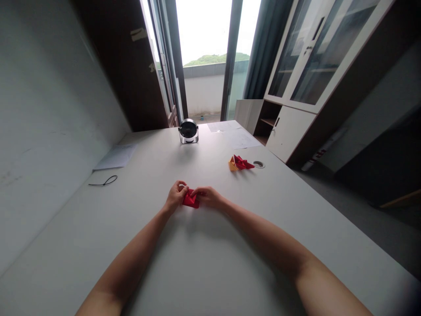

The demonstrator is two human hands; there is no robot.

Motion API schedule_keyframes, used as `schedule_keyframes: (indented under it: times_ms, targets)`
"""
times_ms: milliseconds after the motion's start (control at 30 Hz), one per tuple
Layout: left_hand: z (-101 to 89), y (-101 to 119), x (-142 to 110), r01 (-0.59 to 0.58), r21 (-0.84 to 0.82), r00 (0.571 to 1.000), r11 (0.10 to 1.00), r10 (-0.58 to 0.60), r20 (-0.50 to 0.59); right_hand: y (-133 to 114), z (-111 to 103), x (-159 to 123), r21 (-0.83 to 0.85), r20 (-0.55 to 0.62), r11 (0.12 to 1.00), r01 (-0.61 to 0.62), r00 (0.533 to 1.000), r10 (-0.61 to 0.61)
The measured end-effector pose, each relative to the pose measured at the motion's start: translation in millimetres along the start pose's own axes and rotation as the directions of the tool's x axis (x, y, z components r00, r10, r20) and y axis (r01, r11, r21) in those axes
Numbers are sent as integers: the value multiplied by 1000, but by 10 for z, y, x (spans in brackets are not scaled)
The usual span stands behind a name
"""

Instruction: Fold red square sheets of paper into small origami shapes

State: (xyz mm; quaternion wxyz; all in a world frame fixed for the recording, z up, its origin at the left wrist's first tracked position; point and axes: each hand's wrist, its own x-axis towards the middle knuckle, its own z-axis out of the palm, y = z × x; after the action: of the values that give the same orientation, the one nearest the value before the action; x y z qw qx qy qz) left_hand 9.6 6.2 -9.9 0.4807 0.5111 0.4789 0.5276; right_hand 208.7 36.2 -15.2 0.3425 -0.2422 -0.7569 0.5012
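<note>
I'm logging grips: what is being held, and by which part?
Red folded paper: the left hand at its upper left edge, the right hand at its upper right.

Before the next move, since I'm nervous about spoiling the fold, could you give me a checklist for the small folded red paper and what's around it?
1. Left hand touching the small folded red paper: ok, at its upper left.
2. Right hand touching the paper: ok, from the right.
3. Edges and creases lined up: cannot tell, too small.
4. Paper resting flat on the smooth white table: cannot tell.
5. Folded red-and-orange paper pieces apart from both hands: ok, farther back, to the right.
6. Thin black looped cord apart from the left hand: ok, well off to the left.
</note>
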Motion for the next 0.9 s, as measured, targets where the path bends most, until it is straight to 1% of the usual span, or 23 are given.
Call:
schedule_keyframes:
  times_ms: [100, 200, 367, 467, 533, 700, 900]
  targets:
    - [15, 15, -5, -36, -47, 999, 998, 35, -29, 45, -9, 19, -41, -96, 999, -4, 995, 0]
    - [19, 51, -17, -67, -58, 998, 996, 67, 5, 68, -33, 42, -33, -186, 999, 19, 982, -25]
    - [46, 121, -66, -66, -77, 994, 995, 72, 81, 79, -63, 69, 117, -264, 993, 16, 964, 16]
    - [74, 140, -93, -74, -77, 987, 994, 84, 139, 80, -77, 76, 188, -294, 982, 21, 955, 36]
    - [83, 137, -97, -91, -59, 983, 994, 99, 152, 77, -82, 78, 214, -300, 977, 11, 952, 55]
    - [55, 98, -66, -116, 19, 993, 993, 115, 38, 67, -72, 76, 234, -272, 972, -17, 959, 82]
    - [34, 44, -24, -145, 12, 989, 989, 145, -37, 118, -65, 80, 193, -338, 981, -12, 938, 78]
